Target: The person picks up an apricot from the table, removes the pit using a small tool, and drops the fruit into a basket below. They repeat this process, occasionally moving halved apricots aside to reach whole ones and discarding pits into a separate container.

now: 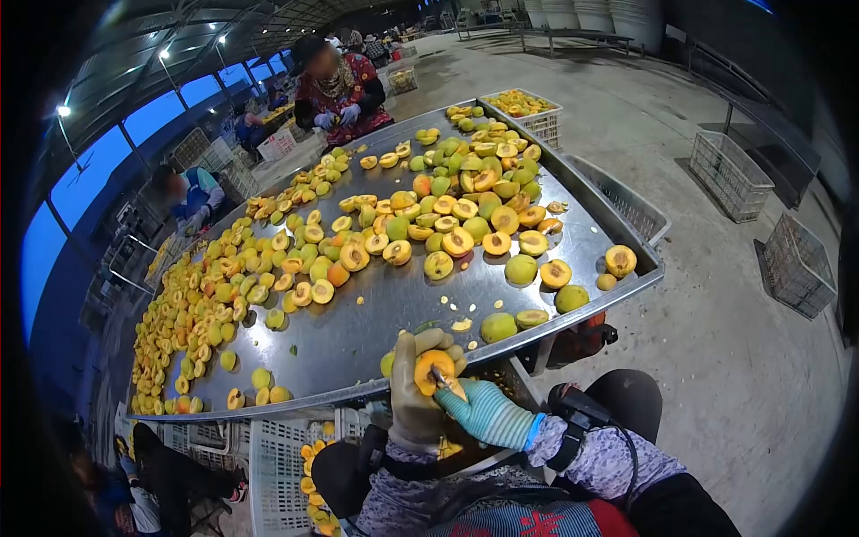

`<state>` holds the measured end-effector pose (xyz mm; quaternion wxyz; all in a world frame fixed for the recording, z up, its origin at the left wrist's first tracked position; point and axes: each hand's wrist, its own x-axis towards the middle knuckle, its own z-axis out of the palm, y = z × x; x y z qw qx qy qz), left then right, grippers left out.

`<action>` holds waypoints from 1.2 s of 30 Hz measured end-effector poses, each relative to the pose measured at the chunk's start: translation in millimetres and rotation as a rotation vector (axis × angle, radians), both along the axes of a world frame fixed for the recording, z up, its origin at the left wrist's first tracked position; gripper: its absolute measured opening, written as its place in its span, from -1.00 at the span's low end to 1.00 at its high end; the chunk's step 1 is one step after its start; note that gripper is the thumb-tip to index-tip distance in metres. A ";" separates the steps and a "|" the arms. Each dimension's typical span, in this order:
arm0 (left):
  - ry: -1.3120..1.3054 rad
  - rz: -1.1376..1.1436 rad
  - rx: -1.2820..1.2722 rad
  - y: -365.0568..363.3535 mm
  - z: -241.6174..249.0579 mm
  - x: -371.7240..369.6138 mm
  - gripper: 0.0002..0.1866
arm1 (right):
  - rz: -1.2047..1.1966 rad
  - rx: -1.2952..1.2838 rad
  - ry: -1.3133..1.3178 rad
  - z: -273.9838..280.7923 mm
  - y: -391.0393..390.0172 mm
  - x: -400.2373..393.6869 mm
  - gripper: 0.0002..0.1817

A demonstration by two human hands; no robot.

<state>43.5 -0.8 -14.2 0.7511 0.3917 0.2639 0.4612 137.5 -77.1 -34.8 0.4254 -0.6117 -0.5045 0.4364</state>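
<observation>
Okay, we flag a slip: the small metal tool (439, 379) could skid off the cut fruit (428, 362) into the left hand (413, 394) if the flesh is slick. We see left fingers curled round the fruit at the table's (349, 340) near edge; the right hand (492, 417) pinches the tool, grip partly hidden.

One camera sits on the person's head. It looks forward and down, over the tabletop (385, 320) and the floor (689, 385) on the right, and out to the far lamps (165, 55) on the left. The left hand (417, 394) and right hand (494, 417) are very near, low and close to the middle. The view is so wide that straight things bend and the corners go dark. It leans, too: the posts (134, 149) on the left tip over.
</observation>
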 end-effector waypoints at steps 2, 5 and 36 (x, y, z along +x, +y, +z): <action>-0.050 0.046 -0.107 -2.5 7.5 2.2 -0.44 | 0.040 -0.172 0.181 15.7 0.0 1.6 -0.45; 0.017 -0.007 -0.071 2.2 -6.4 -6.5 -0.46 | 0.102 -0.352 0.209 12.0 1.8 -0.3 -0.44; -0.043 0.267 0.046 32.3 3.3 -183.3 -0.58 | -0.230 -0.019 -0.948 -36.2 6.8 34.1 -0.66</action>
